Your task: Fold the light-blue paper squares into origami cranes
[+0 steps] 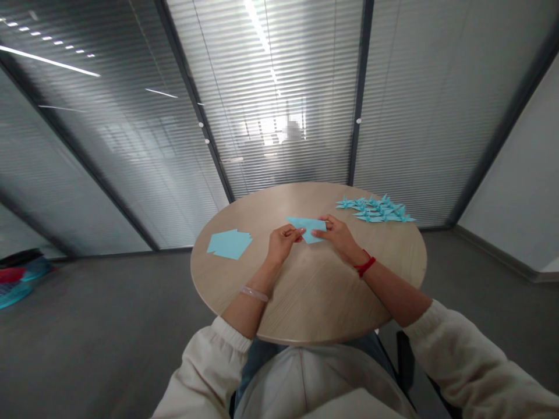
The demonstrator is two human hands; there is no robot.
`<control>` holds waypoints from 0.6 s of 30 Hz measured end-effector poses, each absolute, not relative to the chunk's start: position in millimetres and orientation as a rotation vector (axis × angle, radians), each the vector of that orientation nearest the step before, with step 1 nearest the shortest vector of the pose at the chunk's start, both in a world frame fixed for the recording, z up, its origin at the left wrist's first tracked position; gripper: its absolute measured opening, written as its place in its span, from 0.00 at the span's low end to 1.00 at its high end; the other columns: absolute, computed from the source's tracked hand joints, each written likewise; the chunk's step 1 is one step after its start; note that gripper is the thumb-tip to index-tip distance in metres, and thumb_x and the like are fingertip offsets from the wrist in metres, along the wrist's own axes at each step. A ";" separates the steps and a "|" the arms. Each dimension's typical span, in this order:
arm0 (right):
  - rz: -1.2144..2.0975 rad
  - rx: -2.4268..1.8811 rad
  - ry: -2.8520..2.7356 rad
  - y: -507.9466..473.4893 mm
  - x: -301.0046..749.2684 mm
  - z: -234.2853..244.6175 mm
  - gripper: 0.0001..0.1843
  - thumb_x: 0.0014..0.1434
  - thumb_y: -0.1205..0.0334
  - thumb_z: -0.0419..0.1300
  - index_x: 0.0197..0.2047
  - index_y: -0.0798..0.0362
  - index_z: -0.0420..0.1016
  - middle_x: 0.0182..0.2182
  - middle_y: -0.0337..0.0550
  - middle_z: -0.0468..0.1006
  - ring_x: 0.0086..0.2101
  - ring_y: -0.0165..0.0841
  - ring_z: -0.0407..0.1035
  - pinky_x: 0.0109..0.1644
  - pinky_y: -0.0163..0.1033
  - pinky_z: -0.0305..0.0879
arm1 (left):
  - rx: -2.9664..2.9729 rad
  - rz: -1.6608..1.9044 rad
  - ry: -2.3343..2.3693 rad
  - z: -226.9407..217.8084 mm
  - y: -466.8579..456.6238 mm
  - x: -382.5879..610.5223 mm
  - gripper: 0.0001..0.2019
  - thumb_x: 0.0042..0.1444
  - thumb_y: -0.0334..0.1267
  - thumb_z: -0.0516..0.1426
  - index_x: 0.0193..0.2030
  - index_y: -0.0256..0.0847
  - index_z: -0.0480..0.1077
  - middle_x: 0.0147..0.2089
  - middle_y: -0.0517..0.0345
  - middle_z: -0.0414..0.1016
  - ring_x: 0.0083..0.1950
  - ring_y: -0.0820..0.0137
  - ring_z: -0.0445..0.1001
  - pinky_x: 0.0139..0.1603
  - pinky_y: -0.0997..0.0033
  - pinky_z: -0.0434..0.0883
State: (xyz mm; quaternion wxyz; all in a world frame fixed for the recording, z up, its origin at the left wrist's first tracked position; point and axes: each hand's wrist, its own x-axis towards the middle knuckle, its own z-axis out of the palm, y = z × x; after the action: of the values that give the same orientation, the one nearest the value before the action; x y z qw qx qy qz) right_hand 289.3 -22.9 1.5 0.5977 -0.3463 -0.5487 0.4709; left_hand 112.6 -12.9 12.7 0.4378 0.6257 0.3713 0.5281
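A light blue folded sheet of paper [307, 226] lies at the middle of the round wooden table [305, 291]. My left hand [283, 242] pinches its near left edge with closed fingers. My right hand [337, 234] presses and grips its right side, fingers curled on the paper. A red band sits on my right wrist and a clear bracelet on my left.
A small stack of flat blue paper sheets [229, 243] lies on the table's left part. Several folded blue paper cranes [376, 210] are grouped at the far right. Glass walls with blinds stand behind the table. Coloured items [17, 276] lie on the grey floor at far left.
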 end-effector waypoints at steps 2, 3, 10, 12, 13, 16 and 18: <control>1.098 -0.794 -1.280 -22.9 289.6 1.4 0.26 0.34 0.54 0.73 0.37 0.52 0.70 0.30 0.39 0.78 0.30 0.34 0.73 0.37 0.40 0.68 | 1.536 1.320 0.905 13.9 -12.9 111.6 0.19 0.40 0.52 0.65 0.25 0.36 0.72 0.25 0.57 0.75 0.27 0.72 0.72 0.36 0.69 0.74; 1.102 -0.791 -1.287 -23.0 289.7 1.3 0.26 0.34 0.55 0.73 0.37 0.53 0.70 0.30 0.39 0.79 0.30 0.34 0.73 0.37 0.40 0.68 | 1.524 1.337 0.898 14.7 -13.0 110.8 0.19 0.40 0.52 0.65 0.26 0.36 0.72 0.25 0.57 0.74 0.28 0.72 0.72 0.37 0.69 0.74; 1.100 -0.802 -1.290 -21.3 290.1 -0.5 0.26 0.34 0.56 0.73 0.37 0.54 0.70 0.31 0.40 0.79 0.30 0.33 0.73 0.36 0.38 0.68 | 1.463 1.391 0.910 16.9 -12.8 109.2 0.19 0.40 0.51 0.66 0.23 0.35 0.69 0.22 0.59 0.72 0.25 0.73 0.71 0.36 0.68 0.74; 1.103 -0.811 -1.295 -19.9 290.7 -1.4 0.26 0.34 0.55 0.73 0.37 0.54 0.71 0.31 0.41 0.79 0.31 0.34 0.73 0.37 0.40 0.69 | 1.461 1.366 0.893 17.1 -12.3 109.1 0.19 0.39 0.51 0.66 0.24 0.35 0.69 0.23 0.59 0.72 0.26 0.73 0.72 0.37 0.68 0.74; 1.105 -0.816 -1.300 -19.4 291.1 -1.9 0.27 0.34 0.54 0.73 0.37 0.54 0.71 0.32 0.42 0.79 0.31 0.35 0.74 0.37 0.40 0.69 | 1.456 1.359 0.888 17.6 -12.0 108.8 0.19 0.39 0.50 0.66 0.24 0.35 0.69 0.23 0.59 0.72 0.27 0.73 0.72 0.37 0.68 0.74; 1.111 -0.829 -1.319 -18.7 292.1 -3.5 0.27 0.35 0.52 0.72 0.38 0.56 0.73 0.33 0.45 0.80 0.33 0.37 0.74 0.39 0.42 0.70 | 1.416 1.407 0.905 20.2 -12.1 107.2 0.19 0.38 0.49 0.67 0.25 0.34 0.69 0.24 0.59 0.73 0.27 0.74 0.72 0.37 0.68 0.75; 1.125 -0.836 -1.329 -19.1 292.3 -4.4 0.27 0.36 0.51 0.72 0.38 0.56 0.74 0.34 0.45 0.80 0.34 0.37 0.74 0.39 0.42 0.70 | 1.392 1.465 0.932 21.8 -12.9 106.4 0.19 0.38 0.49 0.66 0.25 0.34 0.69 0.23 0.59 0.73 0.26 0.74 0.72 0.37 0.68 0.75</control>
State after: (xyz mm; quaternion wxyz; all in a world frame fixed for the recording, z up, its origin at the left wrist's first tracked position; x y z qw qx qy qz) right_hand 292.3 -19.1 -4.4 0.5686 -0.3561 -0.5659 0.4792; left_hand 106.4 -12.9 21.8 0.4421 0.5610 0.3758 0.5905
